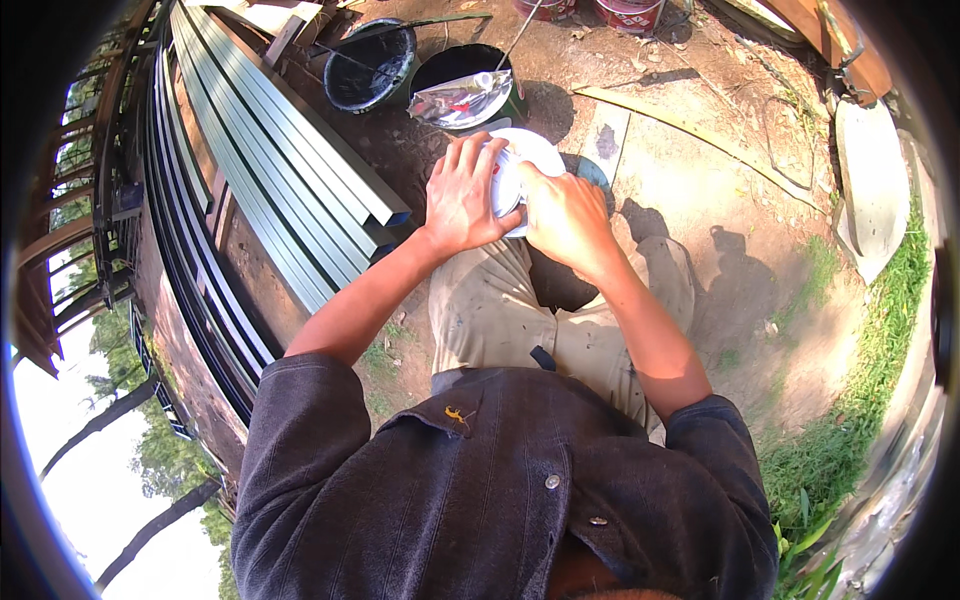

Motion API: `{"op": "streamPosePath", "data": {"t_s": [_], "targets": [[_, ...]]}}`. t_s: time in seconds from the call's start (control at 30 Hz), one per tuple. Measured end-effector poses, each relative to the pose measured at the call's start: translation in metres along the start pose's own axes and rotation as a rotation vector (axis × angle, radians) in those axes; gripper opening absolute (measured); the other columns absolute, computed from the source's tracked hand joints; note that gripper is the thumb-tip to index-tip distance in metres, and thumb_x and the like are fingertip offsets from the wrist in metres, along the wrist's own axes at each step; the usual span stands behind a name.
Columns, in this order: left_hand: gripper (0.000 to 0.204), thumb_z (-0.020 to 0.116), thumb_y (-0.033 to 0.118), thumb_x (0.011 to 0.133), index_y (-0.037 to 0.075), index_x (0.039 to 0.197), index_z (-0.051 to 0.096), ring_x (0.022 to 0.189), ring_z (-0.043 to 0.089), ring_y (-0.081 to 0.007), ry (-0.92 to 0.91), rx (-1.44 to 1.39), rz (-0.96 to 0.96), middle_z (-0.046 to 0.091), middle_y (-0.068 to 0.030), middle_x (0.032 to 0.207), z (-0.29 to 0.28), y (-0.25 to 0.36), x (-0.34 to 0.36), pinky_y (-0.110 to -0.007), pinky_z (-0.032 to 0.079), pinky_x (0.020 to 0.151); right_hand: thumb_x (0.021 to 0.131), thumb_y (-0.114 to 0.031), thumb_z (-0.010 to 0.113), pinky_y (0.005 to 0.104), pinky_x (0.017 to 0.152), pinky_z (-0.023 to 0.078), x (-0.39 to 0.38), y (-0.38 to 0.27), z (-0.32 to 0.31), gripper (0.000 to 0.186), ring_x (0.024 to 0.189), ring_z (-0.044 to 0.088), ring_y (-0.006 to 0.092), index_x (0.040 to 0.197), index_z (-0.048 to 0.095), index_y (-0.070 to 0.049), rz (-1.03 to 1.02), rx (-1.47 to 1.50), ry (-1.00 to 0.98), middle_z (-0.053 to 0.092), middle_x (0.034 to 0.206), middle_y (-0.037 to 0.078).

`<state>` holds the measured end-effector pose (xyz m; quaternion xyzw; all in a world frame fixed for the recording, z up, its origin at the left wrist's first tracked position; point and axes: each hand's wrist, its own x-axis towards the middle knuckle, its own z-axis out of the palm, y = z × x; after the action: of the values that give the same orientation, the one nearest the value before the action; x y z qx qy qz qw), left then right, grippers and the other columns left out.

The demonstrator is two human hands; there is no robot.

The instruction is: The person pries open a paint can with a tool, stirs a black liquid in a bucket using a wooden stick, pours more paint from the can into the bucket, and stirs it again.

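Between my knees is a round white plastic lid, partly covered by my hands; what lies beneath it is hidden. My left hand grips its left side, fingers stretched over the top and thumb at the near edge. On the right side, my right hand is closed, its thumb side against the lid. Whatever the right fingers may hold is hidden under the hand. Just beyond stands a dark bucket with a crumpled silver packet across its rim and a thin stick leaning out.
Long green-grey metal profiles lie stacked at the left. A black bucket stands at the far middle, with red buckets farther right. A wooden strip lies on the dirt, and a shovel blade rests at the right.
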<state>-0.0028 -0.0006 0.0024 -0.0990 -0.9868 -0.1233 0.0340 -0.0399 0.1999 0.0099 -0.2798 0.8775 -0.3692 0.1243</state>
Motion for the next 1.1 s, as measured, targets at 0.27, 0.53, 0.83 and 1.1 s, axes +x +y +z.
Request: {"op": "streamPosePath", "data": {"t_s": [0.27,0.53,0.83,1.1], "targets": [[0.093,0.087,0.044,0.069,0.009,0.149,0.055,0.137,0.054,-0.0424,-0.01,-0.021,-0.004,0.055,-0.0215,0.148,-0.002,0.001,0.002,-0.054,0.048,0.11,0.099,-0.008,0.065,0.0608,0.069,0.056,-0.012,0.011,0.016,0.027,0.077,0.073,0.0499,0.125,0.059,-0.006,0.005,0.164,0.116,0.073,0.078,0.026],[0.093,0.087,0.047,0.072,0.009,0.151,0.054,0.14,0.052,-0.0422,-0.036,0.003,-0.018,0.054,-0.0212,0.15,0.001,0.002,0.0,-0.054,0.046,0.114,0.101,-0.017,0.06,0.0585,0.072,0.058,-0.015,-0.006,0.0,0.018,0.076,0.073,0.0496,0.099,0.07,-0.002,0.189,0.056,-0.034,0.072,0.078,0.027],[0.096,0.086,0.05,0.072,0.009,0.152,0.054,0.141,0.051,-0.0427,-0.057,0.018,-0.05,0.052,-0.0215,0.151,0.006,0.001,-0.001,-0.056,0.044,0.115,0.086,-0.006,0.065,0.051,0.07,0.061,0.006,-0.023,-0.025,0.015,0.077,0.079,0.0393,0.09,0.077,0.004,0.006,-0.18,-0.23,0.076,0.08,0.025],[0.091,0.085,0.049,0.076,0.01,0.152,0.054,0.141,0.051,-0.0423,-0.053,-0.025,-0.048,0.053,-0.0198,0.152,0.006,0.0,-0.001,-0.056,0.045,0.113,0.085,-0.006,0.067,0.0496,0.064,0.061,0.001,-0.009,-0.017,0.02,0.068,0.077,0.0383,0.101,0.073,0.004,-0.075,-0.24,-0.265,0.075,0.073,0.022]]}}
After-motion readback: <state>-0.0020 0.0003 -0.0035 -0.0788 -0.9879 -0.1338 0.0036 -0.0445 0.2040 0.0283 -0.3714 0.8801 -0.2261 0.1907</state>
